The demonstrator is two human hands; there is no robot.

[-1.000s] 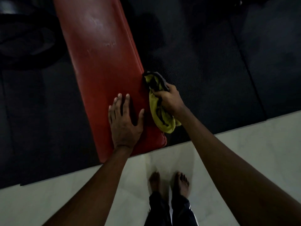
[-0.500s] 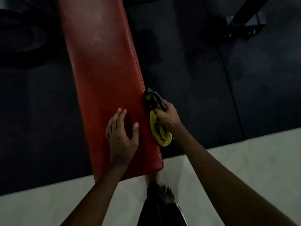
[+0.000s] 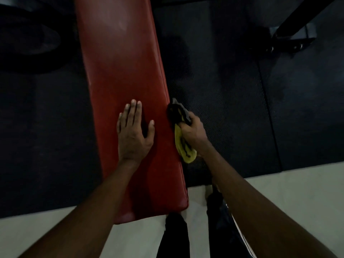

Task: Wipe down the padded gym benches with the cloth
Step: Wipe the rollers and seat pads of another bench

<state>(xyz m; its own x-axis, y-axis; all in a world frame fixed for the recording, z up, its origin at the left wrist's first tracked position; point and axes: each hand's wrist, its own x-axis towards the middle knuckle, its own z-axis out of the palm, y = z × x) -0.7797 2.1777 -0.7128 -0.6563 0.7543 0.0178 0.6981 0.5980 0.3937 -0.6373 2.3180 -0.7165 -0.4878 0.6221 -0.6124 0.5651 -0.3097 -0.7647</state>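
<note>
Seen: one cloth [image 3: 183, 148], one red bench [image 3: 121, 62], two hands. Cloth bunched in curled right hand [image 3: 193, 134], touching bench's right side edge. Left hand [image 3: 133, 135] spread flat on the pad. Likely soft, light, limp: best gripped mid-wad, tails tucked. Padding probably slick and firm.

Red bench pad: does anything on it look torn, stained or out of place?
Nothing clearly wrong. The red bench pad shows no tear; a pale patch near its far end may be glare or a smear. Dim light hides detail.
</note>
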